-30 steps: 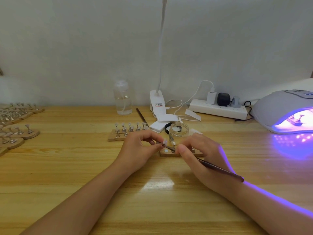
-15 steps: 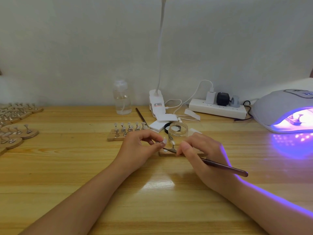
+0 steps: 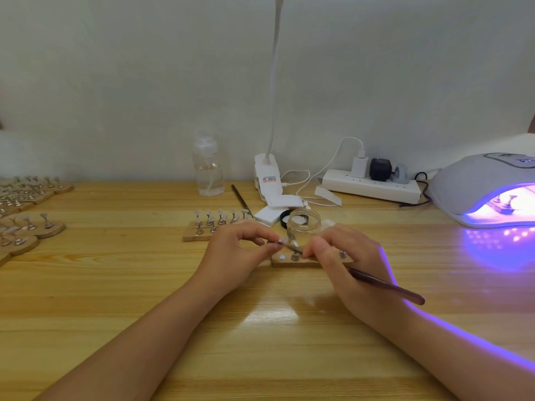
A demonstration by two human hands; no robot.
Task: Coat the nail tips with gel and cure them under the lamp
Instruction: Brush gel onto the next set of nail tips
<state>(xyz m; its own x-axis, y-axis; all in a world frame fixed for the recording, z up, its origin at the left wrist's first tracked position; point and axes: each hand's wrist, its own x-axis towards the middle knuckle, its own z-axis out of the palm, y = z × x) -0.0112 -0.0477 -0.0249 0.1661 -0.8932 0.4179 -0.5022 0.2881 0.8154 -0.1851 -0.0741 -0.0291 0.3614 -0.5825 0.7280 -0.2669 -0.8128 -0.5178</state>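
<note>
My left hand [image 3: 240, 253] pinches a small nail tip on its metal stand [image 3: 280, 241] between thumb and fingers, just above a wooden holder strip [image 3: 289, 261]. In my right hand [image 3: 347, 256] is a dark brown brush [image 3: 385, 286]; its bristle end reaches the held tip and its handle points back right. A small clear gel jar [image 3: 304, 224] stands directly behind the hands. At the right edge the curing lamp [image 3: 474, 186] glows purple, with a holder of tips inside it.
Another wooden strip with several nail tips [image 3: 217, 224] lies left of the jar. More tip holders [image 3: 29, 224] crowd the left edge. A clear pump bottle [image 3: 208, 169], clip lamp [image 3: 267, 178], spare brush [image 3: 241, 198], white pads and power strip [image 3: 372, 183] line the back.
The hands stay together at the holder strip. The brush handle has tilted slightly, its far end swinging a little right and down.
</note>
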